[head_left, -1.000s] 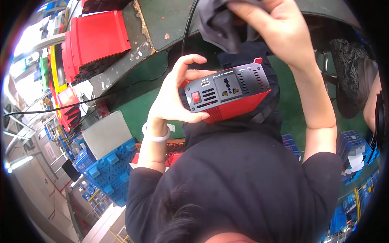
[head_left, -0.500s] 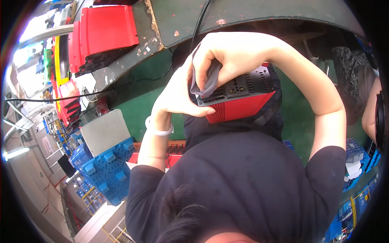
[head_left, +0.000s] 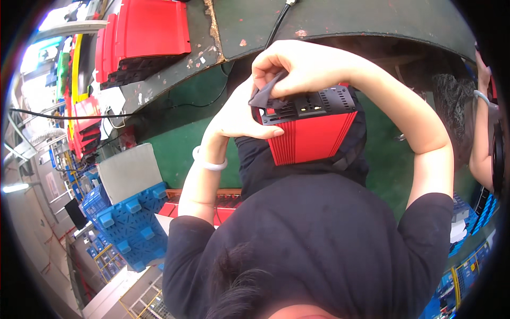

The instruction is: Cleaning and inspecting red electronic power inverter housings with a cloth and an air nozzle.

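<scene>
A power inverter (head_left: 313, 137) with a red ribbed case rests over my dark-trousered lap. Its black end panel (head_left: 337, 100) has vent slots and sockets and faces up and away from me. My left hand (head_left: 234, 115) clasps the inverter's left end, the thumb lying along the red side near the panel's corner. A dark grey cloth (head_left: 260, 98) is pinched in the bent fingers of my right hand (head_left: 303, 68), over that same left corner. The cloth and fingers hide part of the panel there.
Ahead is a worn dark workbench (head_left: 350, 18) with a black cable (head_left: 277, 24). Red cases (head_left: 154, 32) stand on its left part. A blue plastic pallet (head_left: 130, 228) and a grey board (head_left: 130, 173) are at left. Another person's arm (head_left: 481, 138) shows at the right edge.
The inverter has tilted, so more of its red side shows. My right fingers and the cloth have shifted a little at the corner. The other person's forearm has come up at the right.
</scene>
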The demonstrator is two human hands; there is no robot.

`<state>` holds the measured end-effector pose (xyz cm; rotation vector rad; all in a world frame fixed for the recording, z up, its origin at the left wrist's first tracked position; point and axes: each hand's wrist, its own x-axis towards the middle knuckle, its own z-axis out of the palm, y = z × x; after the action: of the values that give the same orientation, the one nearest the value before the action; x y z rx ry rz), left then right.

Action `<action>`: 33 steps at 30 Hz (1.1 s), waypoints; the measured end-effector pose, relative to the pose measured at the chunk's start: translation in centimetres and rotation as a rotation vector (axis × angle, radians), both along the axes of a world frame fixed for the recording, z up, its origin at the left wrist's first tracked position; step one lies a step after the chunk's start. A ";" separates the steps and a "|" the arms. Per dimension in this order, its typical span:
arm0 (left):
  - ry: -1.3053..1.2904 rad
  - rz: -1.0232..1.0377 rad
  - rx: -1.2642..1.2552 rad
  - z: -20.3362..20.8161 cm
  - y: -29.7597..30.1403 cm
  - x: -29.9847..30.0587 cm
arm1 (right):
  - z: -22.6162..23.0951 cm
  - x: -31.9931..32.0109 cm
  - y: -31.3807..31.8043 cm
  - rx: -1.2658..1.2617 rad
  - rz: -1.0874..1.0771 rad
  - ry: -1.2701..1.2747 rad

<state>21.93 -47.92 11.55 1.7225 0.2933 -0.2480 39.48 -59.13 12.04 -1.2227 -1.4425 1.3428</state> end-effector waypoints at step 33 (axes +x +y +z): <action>-0.088 -0.016 0.061 -0.6 0.2 -0.1 | -1.5 1.1 0.2 0.284 0.080 -0.110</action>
<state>21.82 -47.71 10.94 1.7909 0.2252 -0.1760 40.53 -58.89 10.57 -1.0750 -1.7098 1.0895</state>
